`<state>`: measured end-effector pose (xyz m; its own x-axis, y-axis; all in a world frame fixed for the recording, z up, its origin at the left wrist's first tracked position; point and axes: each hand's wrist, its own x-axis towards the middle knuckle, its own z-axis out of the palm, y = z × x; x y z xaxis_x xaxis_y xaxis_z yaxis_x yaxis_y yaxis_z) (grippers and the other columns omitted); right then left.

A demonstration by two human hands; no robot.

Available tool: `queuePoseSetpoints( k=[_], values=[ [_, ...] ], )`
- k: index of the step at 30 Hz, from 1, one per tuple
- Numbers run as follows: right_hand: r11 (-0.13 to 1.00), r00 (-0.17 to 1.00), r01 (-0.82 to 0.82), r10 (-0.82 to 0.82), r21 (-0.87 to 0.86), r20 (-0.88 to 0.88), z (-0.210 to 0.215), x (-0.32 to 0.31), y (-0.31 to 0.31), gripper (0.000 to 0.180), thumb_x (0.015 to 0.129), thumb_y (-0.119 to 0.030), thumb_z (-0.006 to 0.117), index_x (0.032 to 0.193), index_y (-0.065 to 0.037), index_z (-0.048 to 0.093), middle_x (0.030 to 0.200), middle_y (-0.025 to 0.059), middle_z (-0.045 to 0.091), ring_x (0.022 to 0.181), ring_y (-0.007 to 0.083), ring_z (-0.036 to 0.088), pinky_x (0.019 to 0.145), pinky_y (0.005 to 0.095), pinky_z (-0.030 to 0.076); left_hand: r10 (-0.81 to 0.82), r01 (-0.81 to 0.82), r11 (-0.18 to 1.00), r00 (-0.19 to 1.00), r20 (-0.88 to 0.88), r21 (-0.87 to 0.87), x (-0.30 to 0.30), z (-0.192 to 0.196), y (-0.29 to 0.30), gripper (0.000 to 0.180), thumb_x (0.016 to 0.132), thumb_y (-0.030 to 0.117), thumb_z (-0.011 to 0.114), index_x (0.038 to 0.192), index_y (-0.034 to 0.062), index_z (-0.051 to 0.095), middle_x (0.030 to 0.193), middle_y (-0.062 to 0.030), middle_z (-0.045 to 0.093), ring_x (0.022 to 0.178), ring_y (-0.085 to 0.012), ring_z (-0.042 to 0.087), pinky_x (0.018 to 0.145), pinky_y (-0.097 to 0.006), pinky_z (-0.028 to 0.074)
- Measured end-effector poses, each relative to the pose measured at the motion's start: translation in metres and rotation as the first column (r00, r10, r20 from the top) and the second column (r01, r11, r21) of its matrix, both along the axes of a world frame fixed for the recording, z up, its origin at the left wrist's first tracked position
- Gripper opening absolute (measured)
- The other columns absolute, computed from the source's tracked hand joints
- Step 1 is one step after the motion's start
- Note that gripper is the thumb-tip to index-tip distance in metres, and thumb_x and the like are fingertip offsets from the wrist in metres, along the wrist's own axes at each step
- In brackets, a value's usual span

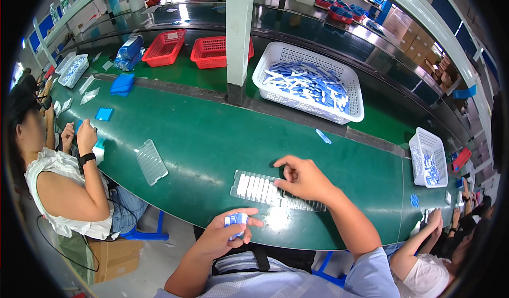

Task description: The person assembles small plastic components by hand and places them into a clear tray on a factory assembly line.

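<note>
Light-blue shirt cloth (297, 286) fills part of the lower edge, nearest the camera. Just beyond, the left hand (218, 236) is closed around a bundle of blue-and-white pieces (235, 221); any marks on them are too small to read. The right hand (306, 179), thumb and forefinger parted, hovers over a clear tray (317, 207) on the green table (201, 134), where white pieces (255, 187) lie side by side in its left part; whether a fingertip touches one, I cannot tell. Farther back, a red basket (157, 57) bears a pale label (172, 35), its writing illegible.
</note>
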<state>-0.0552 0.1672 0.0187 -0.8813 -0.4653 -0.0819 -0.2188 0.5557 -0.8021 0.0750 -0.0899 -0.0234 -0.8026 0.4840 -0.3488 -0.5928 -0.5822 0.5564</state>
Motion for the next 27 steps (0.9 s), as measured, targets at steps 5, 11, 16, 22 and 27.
queuePoseSetpoints(
  k=[5, 11, 16, 22, 27],
  values=[
    [0.983, 0.999, 0.028, -0.032, -0.183, -0.016, 0.007, 0.051, -0.021, 0.023, 0.084, -0.017, 0.078, 0.101, -0.005, 0.069, 0.062, 0.0026, 0.053, 0.056, 0.0155, 0.054, 0.054, 0.0308, 0.044, -0.033, 0.035, 0.999, 0.998, 0.052, -0.029, -0.002, 0.009, 0.004, 0.041, 0.101, 0.004, 0.052, 0.141, -0.0026, 0.050, 0.116, -0.0223, 0.066, 0.071, -0.0132, 0.059, 0.047, -0.020, 0.030],
    [0.983, 0.987, -0.119, 0.102, -0.141, -0.125, 0.000, 0.080, -0.032, 0.021, 0.086, -0.013, 0.079, 0.105, -0.006, 0.075, 0.069, 0.0017, 0.056, 0.060, 0.0105, 0.052, 0.052, 0.0261, 0.041, -0.204, 0.201, 0.967, 0.979, -0.006, -0.158, -0.002, 0.000, 0.014, 0.035, 0.102, 0.010, 0.057, 0.135, -0.0003, 0.053, 0.090, -0.0128, 0.068, 0.059, -0.0060, 0.047, 0.046, -0.021, 0.027],
    [0.968, 0.991, -0.083, 0.105, -0.237, 0.081, 0.001, 0.082, -0.023, 0.012, 0.087, -0.012, 0.077, 0.098, -0.006, 0.077, 0.070, 0.0015, 0.059, 0.059, 0.0098, 0.053, 0.051, 0.0268, 0.040, -0.251, 0.228, 0.943, 0.966, -0.066, -0.244, -0.001, 0.004, 0.020, 0.027, 0.101, 0.008, 0.059, 0.126, -0.0011, 0.058, 0.084, -0.0076, 0.069, 0.059, -0.0055, 0.052, 0.045, -0.021, 0.028],
    [0.978, 0.994, -0.107, 0.099, -0.177, -0.050, 0.004, 0.081, -0.022, 0.011, 0.087, -0.011, 0.077, 0.097, -0.007, 0.078, 0.068, 0.0020, 0.059, 0.059, 0.0093, 0.053, 0.051, 0.0266, 0.039, -0.225, 0.140, 0.917, 0.955, -0.195, -0.373, 0.000, 0.011, 0.027, 0.024, 0.100, 0.011, 0.061, 0.120, -0.0020, 0.064, 0.097, -0.0080, 0.074, 0.062, -0.0059, 0.058, 0.050, -0.019, 0.038],
    [0.960, 0.994, 0.095, -0.075, -0.265, 0.085, -0.009, 0.082, -0.012, 0.013, 0.088, -0.016, 0.077, 0.095, -0.005, 0.077, 0.067, 0.0013, 0.062, 0.055, 0.0090, 0.052, 0.052, 0.0250, 0.040, -0.147, 0.078, 0.928, 0.975, -0.166, -0.364, 0.000, 0.013, 0.022, 0.024, 0.100, 0.010, 0.062, 0.119, -0.0030, 0.064, 0.102, -0.0109, 0.075, 0.062, -0.0074, 0.059, 0.052, -0.020, 0.041]
  ],
)
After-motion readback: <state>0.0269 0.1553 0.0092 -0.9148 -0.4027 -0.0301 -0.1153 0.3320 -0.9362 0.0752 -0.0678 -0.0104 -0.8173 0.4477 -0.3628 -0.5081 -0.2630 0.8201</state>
